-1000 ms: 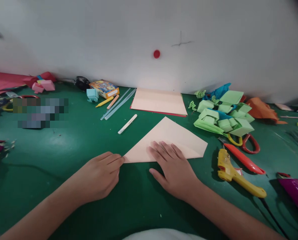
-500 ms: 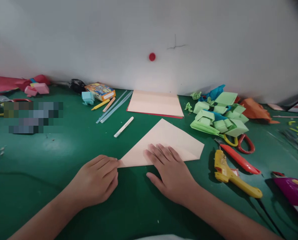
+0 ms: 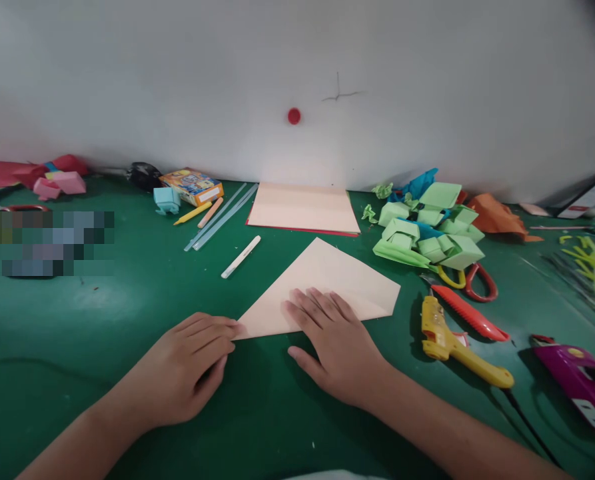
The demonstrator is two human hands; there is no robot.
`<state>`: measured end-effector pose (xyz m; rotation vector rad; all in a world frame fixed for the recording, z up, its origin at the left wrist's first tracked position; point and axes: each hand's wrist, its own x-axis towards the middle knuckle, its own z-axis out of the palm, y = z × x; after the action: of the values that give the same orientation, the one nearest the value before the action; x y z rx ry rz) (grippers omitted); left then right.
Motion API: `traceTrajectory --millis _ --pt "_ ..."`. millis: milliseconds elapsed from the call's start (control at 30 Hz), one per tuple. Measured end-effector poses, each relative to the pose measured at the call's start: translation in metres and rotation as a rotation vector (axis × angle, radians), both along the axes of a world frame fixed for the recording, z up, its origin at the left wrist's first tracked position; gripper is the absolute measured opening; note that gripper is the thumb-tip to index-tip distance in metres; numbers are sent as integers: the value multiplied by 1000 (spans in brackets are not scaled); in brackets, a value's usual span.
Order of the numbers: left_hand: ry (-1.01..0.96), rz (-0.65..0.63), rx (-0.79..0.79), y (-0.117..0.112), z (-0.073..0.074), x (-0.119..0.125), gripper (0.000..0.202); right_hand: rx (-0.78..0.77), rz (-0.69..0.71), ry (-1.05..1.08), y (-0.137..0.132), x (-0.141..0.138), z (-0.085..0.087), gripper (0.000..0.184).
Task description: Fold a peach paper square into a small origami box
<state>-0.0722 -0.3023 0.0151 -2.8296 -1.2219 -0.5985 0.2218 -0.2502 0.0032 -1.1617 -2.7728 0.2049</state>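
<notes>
A folded peach sheet of paper (image 3: 347, 275) lies on the green table, its long folded edge toward me and a peak pointing away. My left hand (image 3: 190, 367) is at the paper's narrow left tip, fingers together and closed on the corner; its thumb is partly tucked out of sight. My right hand (image 3: 334, 340) rests flat on the lower middle of the paper, fingers stretched out and thumb apart on the table. Beyond the paper lie a small white stick (image 3: 241, 257) and a stack of peach sheets (image 3: 303, 208) with a red edge beneath.
On the right are a yellow glue gun (image 3: 442, 337), a red cutter (image 3: 470, 313), scissors (image 3: 481, 283), green folded-paper pieces (image 3: 430, 230) and a purple device (image 3: 577, 377). Glue sticks (image 3: 224, 220), a crayon box (image 3: 193, 186) and a blue paper piece (image 3: 166, 200) sit back left, before the white wall (image 3: 202, 80).
The whole view has shifted slightly. My left fingertips now reach a little further over the paper's left tip. My right hand stays flat on the paper.
</notes>
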Motion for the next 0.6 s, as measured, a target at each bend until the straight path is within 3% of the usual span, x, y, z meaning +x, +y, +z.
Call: traceTrajectory --millis 200,600 --pt "59 123 -85 -1 -2 -16 52 15 -4 -5 0 0 0 64" --pt "179 171 -88 -11 -10 -14 62 19 4 3 -1 -2 4 62"
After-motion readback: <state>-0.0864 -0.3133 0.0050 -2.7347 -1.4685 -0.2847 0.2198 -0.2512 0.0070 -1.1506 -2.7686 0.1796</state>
